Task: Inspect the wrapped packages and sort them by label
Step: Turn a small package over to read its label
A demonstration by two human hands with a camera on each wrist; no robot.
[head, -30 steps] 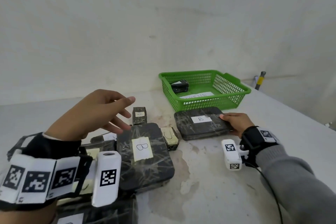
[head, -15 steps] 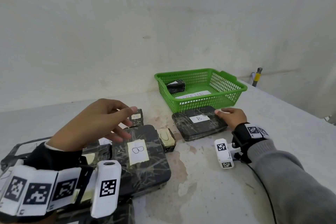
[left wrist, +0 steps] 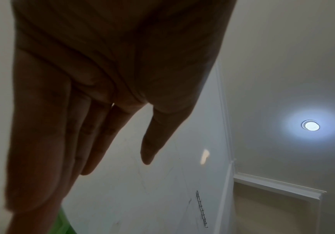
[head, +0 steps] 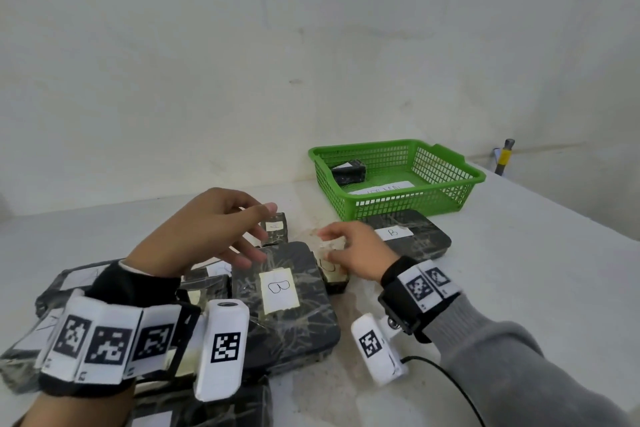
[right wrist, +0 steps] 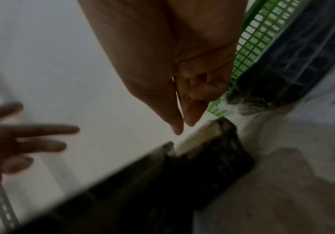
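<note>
Several black packages in clear wrap lie on the white table. A large one labelled B sits in the middle, and another labelled B lies against the green basket. My left hand hovers over the large package's far edge with fingers spread and empty; the left wrist view shows the same open palm. My right hand is just above a small package with a yellowish label, thumb and forefinger tips together, nothing between them. That small package lies directly below.
The basket holds one small black package and a paper label. Another small package lies beyond my left hand. More wrapped packages crowd the near left. A yellow-handled tool leans by the wall at right.
My right hand let go of the B package by the basket and moved left to above the small labelled package. The left hand stayed hovering, fingers spread.
</note>
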